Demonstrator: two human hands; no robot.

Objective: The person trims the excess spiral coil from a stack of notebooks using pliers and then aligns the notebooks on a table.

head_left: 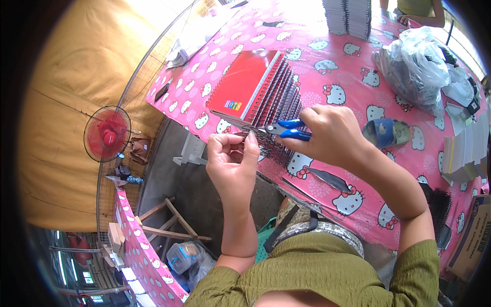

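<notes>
A stack of red-covered spiral notebooks sits at the table's near edge, its dark wire coils facing right. My right hand is closed around blue-handled pliers, their metal jaws pointing left at the stack's near corner. Just by the jaws, my left hand has its thumb and fingers pinched together at that corner. What lies between those fingertips is too small to make out.
A pink printed cloth covers the table. To the right lie a clear plastic bag, a blue tape roll and paper stacks. More spiral-bound books stand at the back, near another person's arm. A red fan is at left.
</notes>
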